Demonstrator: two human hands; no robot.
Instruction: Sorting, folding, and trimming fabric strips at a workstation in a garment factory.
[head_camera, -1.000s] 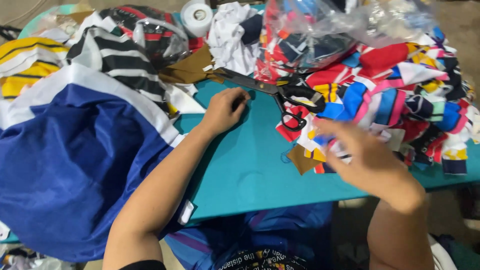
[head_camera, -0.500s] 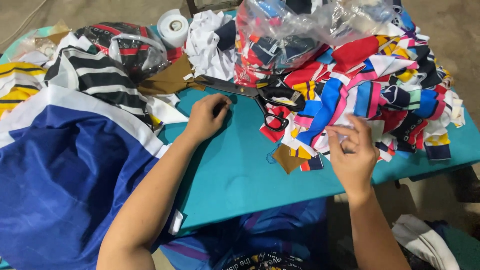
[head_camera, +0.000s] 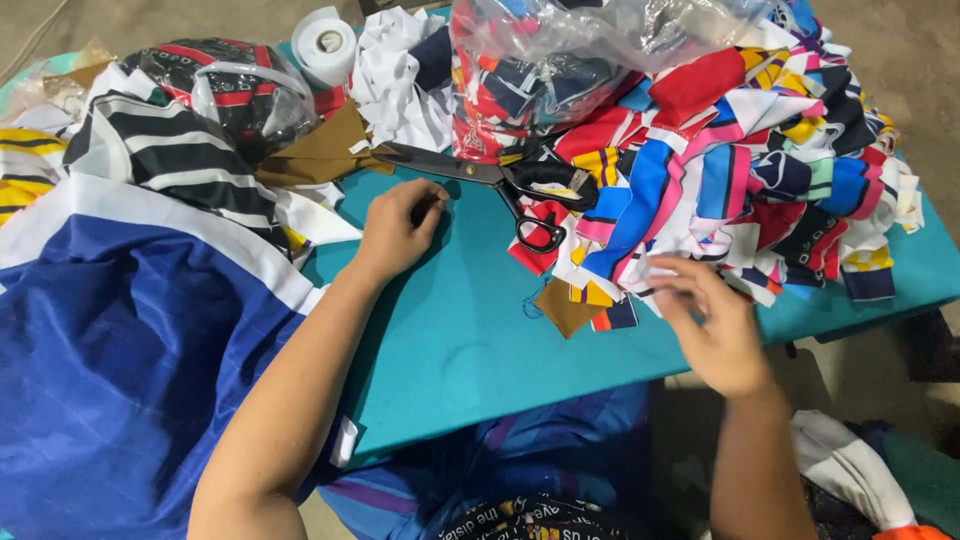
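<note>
My left hand rests curled on the teal table, fingers closed, just below the blades of the black-handled scissors. My right hand hovers at the table's front edge, fingers touching the near rim of a pile of multicoloured fabric scraps. A brown scrap lies just left of that hand. Whether the right fingers pinch a scrap I cannot tell.
A large blue cloth with a white band covers the left side. Striped black-and-white fabric, a clear bag of scraps, another bagged bundle, a white tape roll and white cloth crowd the back.
My right hand has drawn back from the scrap pile toward the table's front edge. My left hand has stayed curled near the scissors.
</note>
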